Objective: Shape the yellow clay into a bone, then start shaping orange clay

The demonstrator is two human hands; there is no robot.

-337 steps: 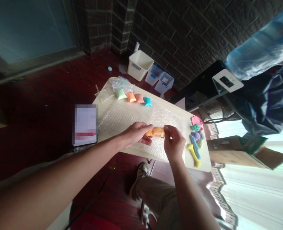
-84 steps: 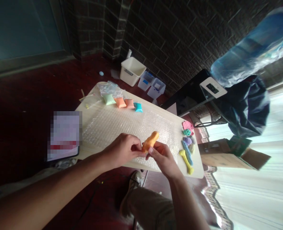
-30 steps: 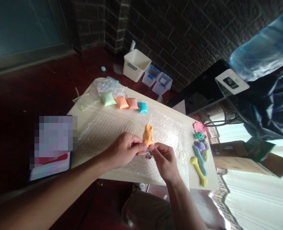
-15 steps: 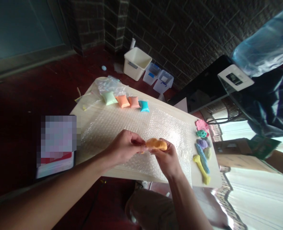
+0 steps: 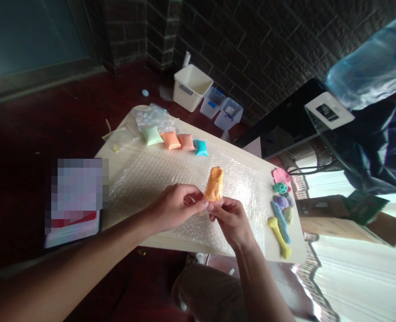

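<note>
A lump of orange modelling clay (image 5: 214, 184) stands upright above the bubble wrap (image 5: 164, 179), with what looks like clear wrapping at its lower end. My right hand (image 5: 232, 221) pinches that lower end between thumb and fingers. Close against it, the thumb and forefinger of my left hand (image 5: 176, 206) are pressed together at the bottom left edge of the clay. Whether the left fingertips grip the wrapping or the clay itself is partly hidden.
Soft packets in green (image 5: 152, 135), orange (image 5: 170, 140), salmon (image 5: 186, 142) and turquoise (image 5: 201, 147) line the table's far side beside crumpled clear plastic (image 5: 153, 117). Shaped clay pieces, including a yellow bone (image 5: 280, 239), lie at the right end. A tablet (image 5: 73, 223) is at left.
The orange clay has turned from lying sideways across my right fingers to standing upright. My right hand now pinches its lower end, and my left fingers remain close to it.
</note>
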